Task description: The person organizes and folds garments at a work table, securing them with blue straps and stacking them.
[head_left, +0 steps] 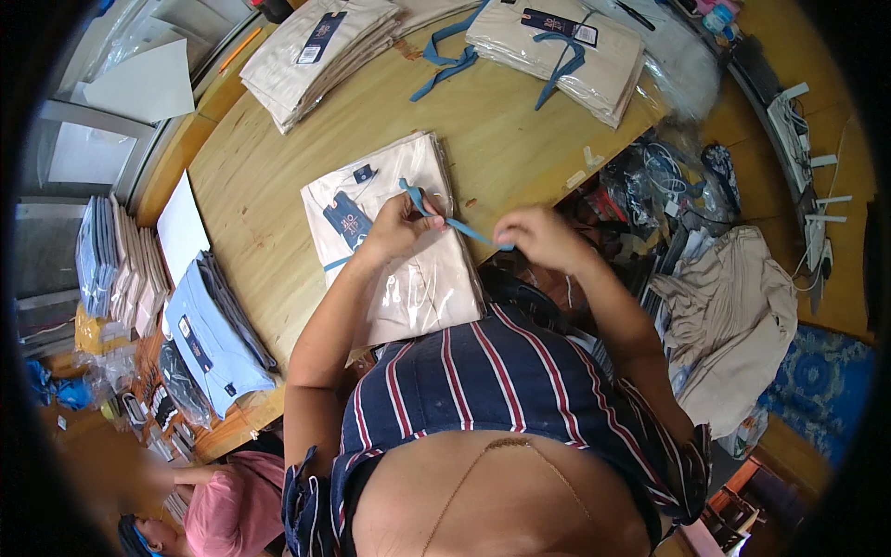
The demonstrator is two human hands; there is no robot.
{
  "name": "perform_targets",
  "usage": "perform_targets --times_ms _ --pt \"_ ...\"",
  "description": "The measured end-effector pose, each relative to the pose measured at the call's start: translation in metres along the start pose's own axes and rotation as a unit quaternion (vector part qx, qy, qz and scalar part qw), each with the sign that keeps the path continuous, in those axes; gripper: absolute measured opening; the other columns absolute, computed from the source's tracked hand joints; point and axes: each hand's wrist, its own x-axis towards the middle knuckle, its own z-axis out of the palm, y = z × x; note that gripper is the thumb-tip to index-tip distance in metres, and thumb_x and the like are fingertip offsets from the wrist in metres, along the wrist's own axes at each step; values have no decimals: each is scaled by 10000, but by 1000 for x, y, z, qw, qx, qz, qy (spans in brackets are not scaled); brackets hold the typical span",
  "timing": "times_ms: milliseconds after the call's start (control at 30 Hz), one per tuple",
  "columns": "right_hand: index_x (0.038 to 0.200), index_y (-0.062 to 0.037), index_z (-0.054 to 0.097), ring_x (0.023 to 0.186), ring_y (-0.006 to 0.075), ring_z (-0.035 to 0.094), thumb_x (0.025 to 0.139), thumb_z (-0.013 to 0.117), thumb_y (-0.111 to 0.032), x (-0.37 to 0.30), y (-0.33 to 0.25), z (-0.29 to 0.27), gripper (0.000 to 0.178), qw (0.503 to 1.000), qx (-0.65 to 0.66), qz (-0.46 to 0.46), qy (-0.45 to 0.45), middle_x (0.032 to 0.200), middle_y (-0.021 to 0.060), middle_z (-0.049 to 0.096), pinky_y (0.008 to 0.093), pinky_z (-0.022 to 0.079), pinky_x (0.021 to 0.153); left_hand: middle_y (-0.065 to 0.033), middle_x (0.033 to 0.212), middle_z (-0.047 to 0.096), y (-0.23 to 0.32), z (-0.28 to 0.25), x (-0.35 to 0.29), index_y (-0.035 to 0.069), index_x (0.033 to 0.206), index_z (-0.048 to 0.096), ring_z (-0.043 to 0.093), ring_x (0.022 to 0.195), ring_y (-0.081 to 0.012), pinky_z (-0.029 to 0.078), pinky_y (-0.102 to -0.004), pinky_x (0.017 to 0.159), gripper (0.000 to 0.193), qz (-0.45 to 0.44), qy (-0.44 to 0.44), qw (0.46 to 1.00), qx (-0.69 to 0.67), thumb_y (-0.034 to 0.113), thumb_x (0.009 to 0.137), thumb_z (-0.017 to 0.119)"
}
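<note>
Wooden tabletop (278, 176), cluttered. Stack of bagged beige folded garments (408, 251) at centre. Left hand (401, 226) and right hand (538, 237), each grip pinched on thin blue plastic strap (461, 226) over the stack's 3 o'clock edge. Risk: slick bags slide, the strap slips off.

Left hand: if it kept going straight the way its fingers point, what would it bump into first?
Probably the blue strap it pinches, then the right hand at the strap's other end; depth is unclear. The left hand points right over the bagged garments.
</note>
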Motion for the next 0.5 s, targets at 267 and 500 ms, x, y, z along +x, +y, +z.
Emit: perform_targets --times_ms 267,500 --pt "839 -15 582 700 168 579 751 521 -84 24 2 39 127 994 61 -51 78 755 95 603 285 443 667 -40 631 534 15 4 -12 8 664 518 500 575 -112 411 -243 532 144 40 -46 957 285 -17 596 643" --pt "901 16 581 703 118 558 752 470 28 41 5 53 186 981 176 -46 62 791 81 608 230 452 635 -81 717 512 27 23 -26 51 653 504 517 623 -247 443 -321 528 190 313 19 833 456 14 489 593"
